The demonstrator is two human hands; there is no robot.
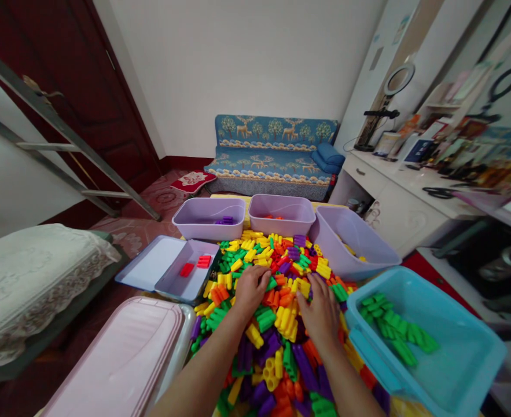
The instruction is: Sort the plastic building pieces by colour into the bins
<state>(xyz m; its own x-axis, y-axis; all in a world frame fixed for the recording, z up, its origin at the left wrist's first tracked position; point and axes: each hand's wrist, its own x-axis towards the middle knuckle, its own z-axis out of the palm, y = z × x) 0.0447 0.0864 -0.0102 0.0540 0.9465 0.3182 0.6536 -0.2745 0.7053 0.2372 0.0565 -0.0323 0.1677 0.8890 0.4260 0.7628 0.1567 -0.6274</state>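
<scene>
A heap of plastic building blocks [276, 313] in yellow, green, orange, red and purple spreads out below both hands. On the heap's left side lies my left hand [250, 288], its fingers curled over the blocks; whatever is under the fingertips is hidden. My right hand [321, 310] rests on the right side, thumb and fingers apart, touching blocks near a yellow cluster [286, 322]. Green blocks [396, 327] lie in the turquoise bin [455, 353] at the right. Two red blocks [203, 262] are in the lidded box [172, 284] at the left.
Three lilac bins stand behind the heap: the left bin [186, 223] holds purple blocks, the middle bin [281, 202] orange-red ones, the right bin [368, 249] yellow ones. A pink lid [120, 353] is at front left. Farther off are a sofa [272, 153], ladder [77, 147] and white desk [394, 179].
</scene>
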